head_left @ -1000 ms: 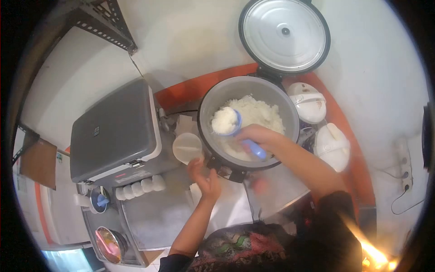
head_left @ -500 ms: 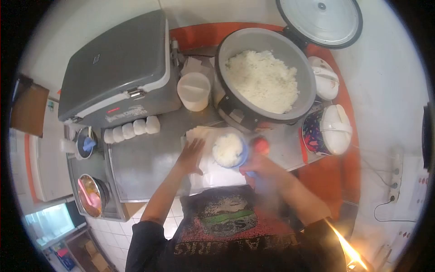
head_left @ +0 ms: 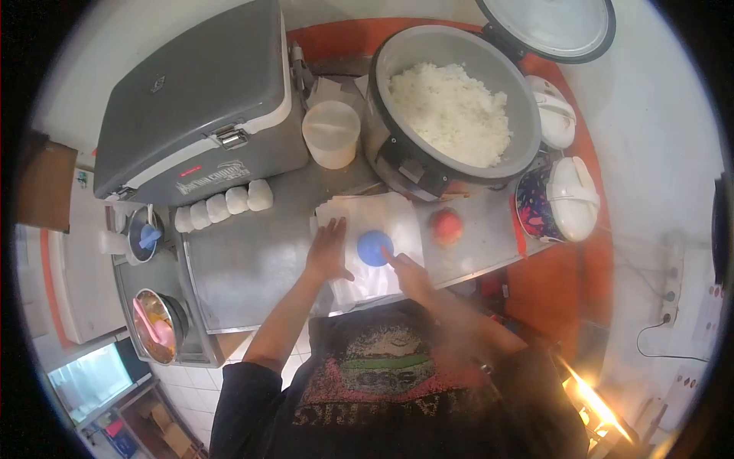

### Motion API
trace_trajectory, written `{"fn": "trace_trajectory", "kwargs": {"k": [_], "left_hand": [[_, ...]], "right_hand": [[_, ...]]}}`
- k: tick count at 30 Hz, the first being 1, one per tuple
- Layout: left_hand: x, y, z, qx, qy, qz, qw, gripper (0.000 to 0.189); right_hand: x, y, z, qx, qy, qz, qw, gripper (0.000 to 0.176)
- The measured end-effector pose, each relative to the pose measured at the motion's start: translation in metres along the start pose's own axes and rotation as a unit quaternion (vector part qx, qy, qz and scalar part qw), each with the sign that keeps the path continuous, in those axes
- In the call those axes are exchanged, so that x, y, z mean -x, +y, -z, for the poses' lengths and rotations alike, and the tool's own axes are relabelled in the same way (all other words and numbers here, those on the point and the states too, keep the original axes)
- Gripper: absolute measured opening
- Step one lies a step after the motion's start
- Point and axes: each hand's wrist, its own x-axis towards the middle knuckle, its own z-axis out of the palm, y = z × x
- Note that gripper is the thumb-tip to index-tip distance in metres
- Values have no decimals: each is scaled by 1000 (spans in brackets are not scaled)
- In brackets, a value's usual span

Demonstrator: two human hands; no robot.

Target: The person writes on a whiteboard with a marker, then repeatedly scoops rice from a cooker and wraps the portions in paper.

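Resting open-flat on paper (head_left: 394, 216) edge, L hand (head_left: 329, 249); R hand (head_left: 410, 277) grips inverted blue scoop (head_left: 374, 247) mid-sheet.

1. The left hand (head_left: 330, 249) lies flat on white paper (head_left: 382, 210) spread over the metal surface (head_left: 245, 268).
2. The right hand (head_left: 409, 274) holds a blue scoop (head_left: 375, 247) face-down on that paper.
3. An open rice cooker (head_left: 391, 149) stands behind.

We are seeing the right hand (head_left: 409, 274) blurring toward the wrist, so we are not making out its grip on the blue scoop (head_left: 375, 248); the scoop's dome is hiding whatever is lying beneath it on the white paper (head_left: 382, 214). The top edge is cutting off the cooker lid (head_left: 547, 27) and the grey box (head_left: 195, 99), whose label (head_left: 210, 177) is showing too small to read
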Motion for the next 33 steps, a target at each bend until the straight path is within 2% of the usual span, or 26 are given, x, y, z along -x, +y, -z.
{"fn": "trace_trajectory", "kwargs": {"k": [3, 6, 9, 12, 14, 16, 18, 21, 23, 24, 27, 30, 31, 33], "left_hand": [[-1, 8, 18, 14, -29, 20, 999, 123], [-26, -19, -6, 108, -13, 42, 993, 83], [-41, -16, -18, -21, 183, -74, 980, 58], [-50, -14, -55, -35, 214, -58, 974, 56], [-52, -14, -62, -41, 215, -50, 974, 55], [-52, -13, -64, -37, 222, -50, 973, 54], [-50, -12, -66, -24, 237, -59, 969, 51], [-47, -6, -68, 3, 207, -15, 978, 51], [-50, -5, -73, 7, 221, -11, 975, 51], [-51, -5, -74, 9, 227, -10, 974, 51], [-55, -5, -70, 7, 261, -39, 965, 42], [-49, 1, -55, 27, 289, -37, 956, 26], [-48, 1, -56, 6, 301, -56, 952, 22], [-45, -1, -58, -36, 321, -97, 941, 16]], "right_hand": [[-14, 23, 14, -90, -19, 103, 990, 74], [-3, 7, 33, -134, -4, 97, 986, 72], [10, 2, 41, -196, 78, 119, 970, 69], [27, 16, 35, -269, 219, 49, 937, 69], [45, 44, 25, -348, 285, -42, 892, 68], [56, 64, 27, -342, 378, -119, 852, 68], [66, 77, 36, -247, 495, -178, 814, 68], [59, 117, 54, -114, 529, -218, 812, 66], [42, 162, 55, -13, 558, -145, 817, 66], [33, 167, 60, 37, 570, -108, 814, 65], [15, 152, 71, 101, 582, -137, 795, 55], [-8, 108, 71, 58, 580, -194, 789, 42], [-18, 71, 76, -68, 540, -177, 820, 36], [-56, 49, 39, -179, 421, -128, 880, 29]]}}
